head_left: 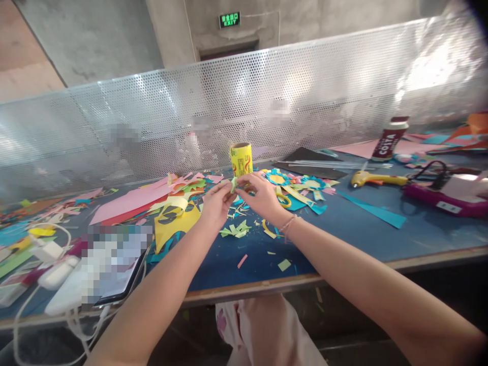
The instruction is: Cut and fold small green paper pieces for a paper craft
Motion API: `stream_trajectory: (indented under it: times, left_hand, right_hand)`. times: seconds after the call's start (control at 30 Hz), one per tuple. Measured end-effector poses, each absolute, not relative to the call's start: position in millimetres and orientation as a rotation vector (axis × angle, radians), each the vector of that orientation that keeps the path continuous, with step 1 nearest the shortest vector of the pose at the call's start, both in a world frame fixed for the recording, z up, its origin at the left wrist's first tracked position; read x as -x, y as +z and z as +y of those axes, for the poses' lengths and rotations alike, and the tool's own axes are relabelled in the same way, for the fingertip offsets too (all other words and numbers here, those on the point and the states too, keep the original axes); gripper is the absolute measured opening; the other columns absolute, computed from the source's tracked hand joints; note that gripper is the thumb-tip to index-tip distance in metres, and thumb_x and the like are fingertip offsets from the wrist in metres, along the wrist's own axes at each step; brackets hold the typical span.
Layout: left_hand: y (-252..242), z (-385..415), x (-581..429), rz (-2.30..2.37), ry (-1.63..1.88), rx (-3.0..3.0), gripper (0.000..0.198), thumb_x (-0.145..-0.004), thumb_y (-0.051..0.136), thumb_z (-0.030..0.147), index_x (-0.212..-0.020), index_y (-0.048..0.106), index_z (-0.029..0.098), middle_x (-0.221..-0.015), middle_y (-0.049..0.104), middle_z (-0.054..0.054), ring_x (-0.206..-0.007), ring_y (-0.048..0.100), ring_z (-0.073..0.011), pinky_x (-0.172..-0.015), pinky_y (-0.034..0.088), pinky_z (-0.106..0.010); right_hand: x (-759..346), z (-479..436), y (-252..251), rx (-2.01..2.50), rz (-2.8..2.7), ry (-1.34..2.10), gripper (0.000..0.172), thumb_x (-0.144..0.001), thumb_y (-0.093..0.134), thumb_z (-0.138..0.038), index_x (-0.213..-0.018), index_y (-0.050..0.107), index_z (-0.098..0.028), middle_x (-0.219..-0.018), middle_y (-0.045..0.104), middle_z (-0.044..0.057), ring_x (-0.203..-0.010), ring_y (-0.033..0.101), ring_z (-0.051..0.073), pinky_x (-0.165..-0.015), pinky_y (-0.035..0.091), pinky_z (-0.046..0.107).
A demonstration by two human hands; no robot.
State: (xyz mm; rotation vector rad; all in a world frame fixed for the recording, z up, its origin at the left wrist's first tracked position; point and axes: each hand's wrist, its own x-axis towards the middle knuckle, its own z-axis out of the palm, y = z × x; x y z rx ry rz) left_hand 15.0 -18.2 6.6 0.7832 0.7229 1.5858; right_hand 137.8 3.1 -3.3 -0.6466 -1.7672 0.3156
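My left hand [215, 203] and my right hand [259, 195] meet above the blue table [343, 223], fingers pinched together on a small light green paper piece [233, 184]. Just beyond them stands a yellow cardboard tube [241, 158]. Below my hands lie green paper scraps [235, 230]. A thin bracelet circles my right wrist. Yellow-handled scissors [282, 199] lie just right of my right hand.
Coloured paper sheets and cut-outs cover the left, with blue and yellow paper flowers [295, 180] to the right. A yellow glue gun [375, 178], a Costa bottle [389, 138], a purple device [442, 195] and a phone [114, 269] with cables sit around. A perforated metal screen [244, 101] backs the table.
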Motion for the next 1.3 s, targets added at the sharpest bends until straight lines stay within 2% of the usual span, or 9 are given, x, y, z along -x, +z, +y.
stream_trajectory:
  times: [0.4, 0.57, 0.77, 0.97, 1.3]
  left_hand:
    - [5.9, -18.5, -15.7, 0.715, 1.620, -0.769, 0.008, -0.062, 0.067, 0.010, -0.065, 0.060, 0.013, -0.065, 0.061, 0.000, -0.063, 0.058, -0.0076, -0.069, 0.047, -0.022]
    - [4.8, -19.1, -14.9, 0.763, 1.602, -0.805, 0.010, -0.061, 0.069, 0.013, -0.063, 0.059, 0.014, -0.062, 0.057, 0.003, -0.059, 0.055, -0.0061, -0.061, 0.043, -0.021]
    - [3.2, -17.1, -14.9, 0.808, 1.635, -0.805, 0.009, -0.061, 0.070, 0.014, -0.062, 0.060, 0.014, -0.058, 0.052, 0.004, -0.050, 0.044, -0.0022, -0.049, 0.032, -0.017]
    - [3.9, -17.7, -16.0, 0.818, 1.635, -0.811, 0.007, -0.064, 0.066, 0.013, -0.061, 0.060, 0.016, -0.059, 0.053, 0.003, -0.053, 0.046, -0.0044, -0.053, 0.035, -0.019]
    - [4.1, -18.0, -15.2, 0.785, 1.607, -0.792, 0.011, -0.060, 0.070, 0.014, -0.064, 0.059, 0.014, -0.059, 0.055, 0.003, -0.056, 0.051, -0.0049, -0.057, 0.040, -0.019]
  right_hand:
    - [-136.6, 7.3, -7.1, 0.678, -1.707, 0.456, 0.011, -0.074, 0.057, -0.021, -0.085, 0.056, -0.019, -0.085, 0.062, 0.005, -0.079, 0.061, 0.016, -0.069, 0.051, 0.032]
    - [-137.1, 5.7, -6.9, 0.654, -1.751, 0.422, 0.010, -0.076, 0.055, -0.020, -0.085, 0.055, -0.019, -0.085, 0.061, 0.005, -0.079, 0.060, 0.015, -0.073, 0.051, 0.032]
    - [-136.3, 5.0, -7.1, 0.671, -1.758, 0.383, 0.011, -0.074, 0.056, -0.021, -0.085, 0.054, -0.019, -0.083, 0.062, 0.005, -0.077, 0.060, 0.016, -0.065, 0.052, 0.030]
    - [-135.4, 5.5, -7.1, 0.692, -1.765, 0.367, 0.015, -0.072, 0.058, -0.021, -0.085, 0.054, -0.019, -0.083, 0.062, 0.005, -0.078, 0.060, 0.016, -0.062, 0.052, 0.029]
    - [-137.6, 5.3, -6.4, 0.689, -1.789, 0.337, 0.009, -0.074, 0.057, -0.019, -0.083, 0.055, -0.019, -0.081, 0.062, 0.004, -0.076, 0.060, 0.015, -0.064, 0.051, 0.028]
